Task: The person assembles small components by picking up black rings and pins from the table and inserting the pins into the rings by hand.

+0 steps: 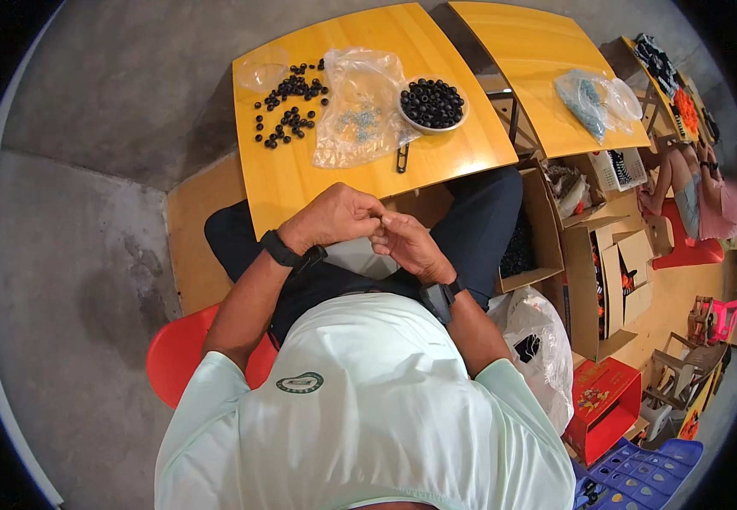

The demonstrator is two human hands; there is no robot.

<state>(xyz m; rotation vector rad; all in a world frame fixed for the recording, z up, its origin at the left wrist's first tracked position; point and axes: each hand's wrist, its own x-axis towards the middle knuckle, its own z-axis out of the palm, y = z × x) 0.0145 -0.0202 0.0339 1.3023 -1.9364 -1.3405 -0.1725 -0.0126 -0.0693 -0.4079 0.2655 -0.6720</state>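
Observation:
My left hand (338,215) and my right hand (411,244) meet over my lap, just off the table's near edge. Both are closed, fingertips pinched together; whatever lies between them is too small or hidden to make out. Beyond them on the yellow table (300,187) lies a clear plastic bag (334,140) with small pale-blue pieces (361,123) on or in it. To its left are scattered several black round balls (296,87). A white bowl (433,129) heaped with more black balls (430,102) stands at its right. A slim black looped piece (402,159) lies near the table's edge.
A clear plastic container (264,70) sits at the table's far left. On a second table (530,51) rests a bag of bluish pieces (587,102). Cardboard boxes (585,289), a white plastic bag (538,340) and a red box (604,399) crowd my right. Farther right, a person (717,200) sits.

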